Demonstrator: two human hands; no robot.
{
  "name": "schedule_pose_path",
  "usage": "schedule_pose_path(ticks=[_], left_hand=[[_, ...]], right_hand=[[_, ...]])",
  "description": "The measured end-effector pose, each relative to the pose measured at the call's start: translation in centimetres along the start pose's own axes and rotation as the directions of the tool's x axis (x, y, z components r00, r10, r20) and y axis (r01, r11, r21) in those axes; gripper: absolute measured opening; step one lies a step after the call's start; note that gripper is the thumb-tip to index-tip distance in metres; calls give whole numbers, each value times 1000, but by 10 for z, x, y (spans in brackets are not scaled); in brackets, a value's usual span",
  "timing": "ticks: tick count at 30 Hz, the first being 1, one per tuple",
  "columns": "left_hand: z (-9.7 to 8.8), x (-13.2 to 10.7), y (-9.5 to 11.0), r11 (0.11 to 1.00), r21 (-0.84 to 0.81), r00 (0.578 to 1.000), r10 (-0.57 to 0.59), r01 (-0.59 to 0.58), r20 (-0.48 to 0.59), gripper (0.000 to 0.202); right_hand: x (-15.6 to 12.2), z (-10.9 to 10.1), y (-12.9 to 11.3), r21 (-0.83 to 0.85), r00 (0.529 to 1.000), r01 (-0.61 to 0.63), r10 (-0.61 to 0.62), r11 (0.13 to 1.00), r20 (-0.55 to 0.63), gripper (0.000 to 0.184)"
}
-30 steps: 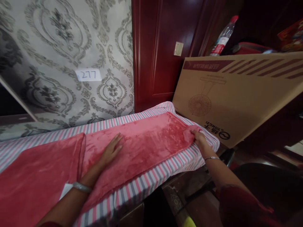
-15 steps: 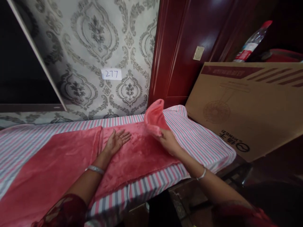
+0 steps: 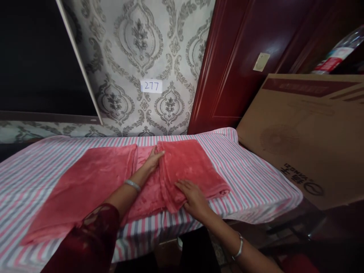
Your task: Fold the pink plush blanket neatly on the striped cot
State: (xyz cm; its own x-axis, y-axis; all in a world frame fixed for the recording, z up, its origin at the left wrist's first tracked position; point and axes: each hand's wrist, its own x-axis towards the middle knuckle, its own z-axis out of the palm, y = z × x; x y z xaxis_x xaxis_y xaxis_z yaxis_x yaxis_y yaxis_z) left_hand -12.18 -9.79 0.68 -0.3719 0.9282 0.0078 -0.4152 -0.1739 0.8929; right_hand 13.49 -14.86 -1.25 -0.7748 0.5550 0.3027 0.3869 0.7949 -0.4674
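Note:
A pink fleece blanket (image 3: 85,182) lies on a table covered with a pink, grey and white striped cloth (image 3: 250,182). Both ends of the blanket are folded in toward its middle. My left hand (image 3: 152,160) lies flat and open in the gap between the two folded parts, fingertips touching the edge of the right fold. My right hand (image 3: 192,197) rests palm down, fingers spread, on the near corner of the right fold (image 3: 193,167). Each wrist wears a silver bangle.
A large cardboard box (image 3: 307,132) leans at the right, close to the table end. Behind are patterned wallpaper with a paper label reading 277 (image 3: 151,86), a dark red door (image 3: 241,64) and a plastic bottle (image 3: 335,60). A dark panel fills the upper left.
My right hand carried the blanket's right end up and over to the left and laid it down as a fold. My left hand turned and now lies at the fold's edge. The view shifted left.

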Motion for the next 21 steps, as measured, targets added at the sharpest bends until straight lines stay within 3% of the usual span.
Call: schedule_pose_path(ticks=[5, 8, 15, 21], left_hand=[[17, 27, 17, 961, 264, 988, 113, -82, -104, 86], [14, 36, 26, 937, 340, 982, 137, -86, -128, 87], [-15, 22, 22, 849, 528, 978, 84, 31, -191, 77], [-9, 21, 20, 728, 686, 972, 149, 19, -184, 74]], right_hand=[[12, 1, -16, 20, 994, 52, -50, 998, -96, 81], [20, 6, -33, -7, 992, 60, -60, 998, -113, 81], [16, 37, -44, -78, 1000, 13, -11, 997, 27, 68], [20, 28, -45, -75, 999, 7, -5, 997, 34, 63]])
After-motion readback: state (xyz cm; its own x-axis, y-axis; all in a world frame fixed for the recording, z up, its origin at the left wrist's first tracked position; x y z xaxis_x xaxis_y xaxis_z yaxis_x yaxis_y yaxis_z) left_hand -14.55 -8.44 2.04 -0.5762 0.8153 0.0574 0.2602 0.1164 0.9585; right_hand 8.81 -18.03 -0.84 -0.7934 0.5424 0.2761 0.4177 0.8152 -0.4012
